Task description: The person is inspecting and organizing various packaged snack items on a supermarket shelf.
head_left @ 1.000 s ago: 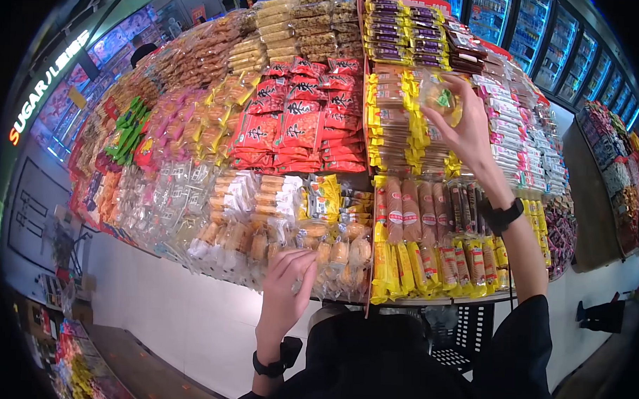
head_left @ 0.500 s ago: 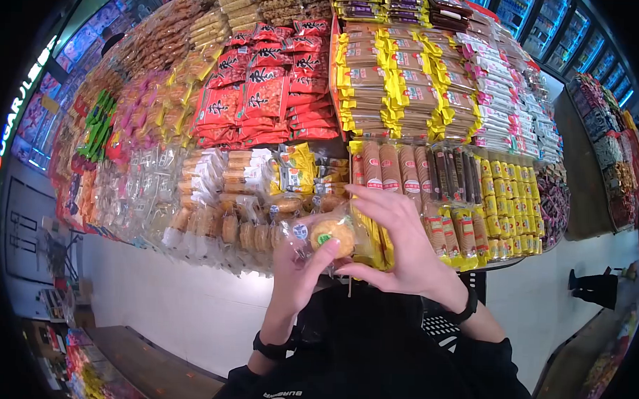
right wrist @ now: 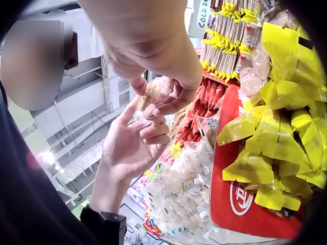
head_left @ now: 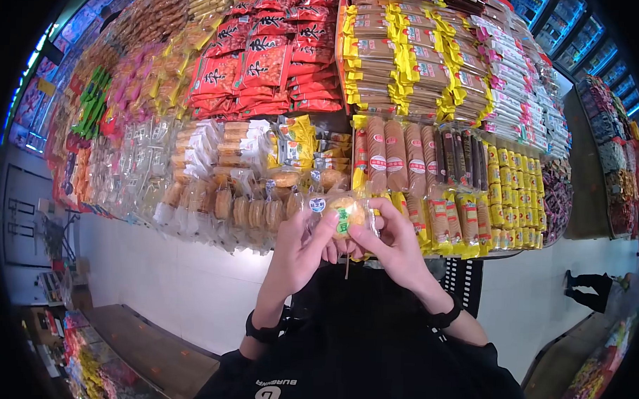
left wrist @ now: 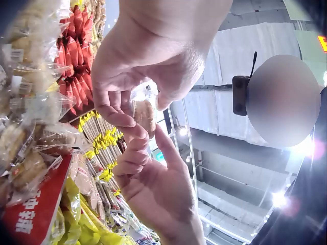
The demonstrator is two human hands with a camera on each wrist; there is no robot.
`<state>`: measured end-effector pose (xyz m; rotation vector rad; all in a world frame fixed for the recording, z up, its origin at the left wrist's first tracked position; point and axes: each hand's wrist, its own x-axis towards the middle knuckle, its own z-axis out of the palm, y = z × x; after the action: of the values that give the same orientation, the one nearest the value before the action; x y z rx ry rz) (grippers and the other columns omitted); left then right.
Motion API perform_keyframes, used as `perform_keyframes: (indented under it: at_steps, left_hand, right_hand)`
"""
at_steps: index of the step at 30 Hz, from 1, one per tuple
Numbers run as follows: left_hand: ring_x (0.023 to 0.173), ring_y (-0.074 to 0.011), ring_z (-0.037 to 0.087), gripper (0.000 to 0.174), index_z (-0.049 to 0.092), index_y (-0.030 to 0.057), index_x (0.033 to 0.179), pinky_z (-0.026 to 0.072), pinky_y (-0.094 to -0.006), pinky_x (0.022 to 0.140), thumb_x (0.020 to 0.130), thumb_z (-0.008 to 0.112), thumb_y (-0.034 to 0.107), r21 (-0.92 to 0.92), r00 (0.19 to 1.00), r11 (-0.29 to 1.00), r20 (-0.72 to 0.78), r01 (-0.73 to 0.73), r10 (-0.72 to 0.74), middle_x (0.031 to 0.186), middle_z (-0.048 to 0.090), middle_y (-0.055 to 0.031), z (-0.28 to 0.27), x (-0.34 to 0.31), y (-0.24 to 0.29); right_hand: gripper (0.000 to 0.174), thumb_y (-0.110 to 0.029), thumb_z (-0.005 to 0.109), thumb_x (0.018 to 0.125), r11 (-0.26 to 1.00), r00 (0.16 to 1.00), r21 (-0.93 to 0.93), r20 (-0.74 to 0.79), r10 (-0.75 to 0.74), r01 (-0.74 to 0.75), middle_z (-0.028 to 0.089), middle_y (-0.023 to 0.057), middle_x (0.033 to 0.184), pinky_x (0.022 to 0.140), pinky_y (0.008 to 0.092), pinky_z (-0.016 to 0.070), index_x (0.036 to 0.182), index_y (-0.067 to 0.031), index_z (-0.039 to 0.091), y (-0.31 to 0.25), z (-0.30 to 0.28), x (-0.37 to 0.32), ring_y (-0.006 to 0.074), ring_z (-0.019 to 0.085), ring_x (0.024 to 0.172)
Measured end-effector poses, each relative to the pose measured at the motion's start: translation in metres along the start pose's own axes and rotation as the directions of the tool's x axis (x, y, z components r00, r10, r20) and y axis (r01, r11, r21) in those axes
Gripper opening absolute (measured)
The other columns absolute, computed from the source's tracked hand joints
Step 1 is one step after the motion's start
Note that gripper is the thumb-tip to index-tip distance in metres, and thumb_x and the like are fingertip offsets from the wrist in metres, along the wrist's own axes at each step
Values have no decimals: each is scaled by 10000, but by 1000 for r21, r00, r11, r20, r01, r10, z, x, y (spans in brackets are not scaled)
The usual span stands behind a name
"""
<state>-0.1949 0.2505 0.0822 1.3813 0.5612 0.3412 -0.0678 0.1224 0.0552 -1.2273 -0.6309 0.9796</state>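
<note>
A round golden pastry (head_left: pixel 353 209) in a clear wrapper, with green lettering on its face and a blue-and-white sticker at one side, is held up close in front of the body. My left hand (head_left: pixel 298 249) pinches its left side, thumb on the face. From the right, my right hand (head_left: pixel 401 246) pinches it too, thumb near the lower edge and fingers behind. The left wrist view shows the pastry (left wrist: pixel 144 115) edge-on between both hands' fingertips. In the right wrist view, fingers partly cover the pastry (right wrist: pixel 148 98).
Beyond the hands, a display table carries similar wrapped pastries (head_left: pixel 249 210), red snack bags (head_left: pixel 264 67), yellow-ended flat packs (head_left: pixel 422 73), and long biscuit packs (head_left: pixel 397 156). A red sign board (right wrist: pixel 230 178) edges the table. Drinks coolers stand at the far right.
The right hand brought the pastry from the far right of the table to the left hand. Now both hands hold it, its green lettering facing up. The head view has shifted lower over the table.
</note>
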Motion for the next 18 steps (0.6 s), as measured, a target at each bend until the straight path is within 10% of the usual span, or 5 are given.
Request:
perform_keyframes:
  at_steps: [18]
  left_hand:
    - [656, -112, 633, 239, 543, -31, 1093, 479, -233, 588, 1021, 547, 196, 39, 992, 992, -36, -123, 124, 817, 663, -93, -9, -2, -18]
  right_hand:
    - [361, -162, 682, 943, 982, 997, -171, 40, -71, 77, 670, 34, 809, 673, 240, 500, 1197, 4, 485, 3, 1, 10, 72, 618, 730]
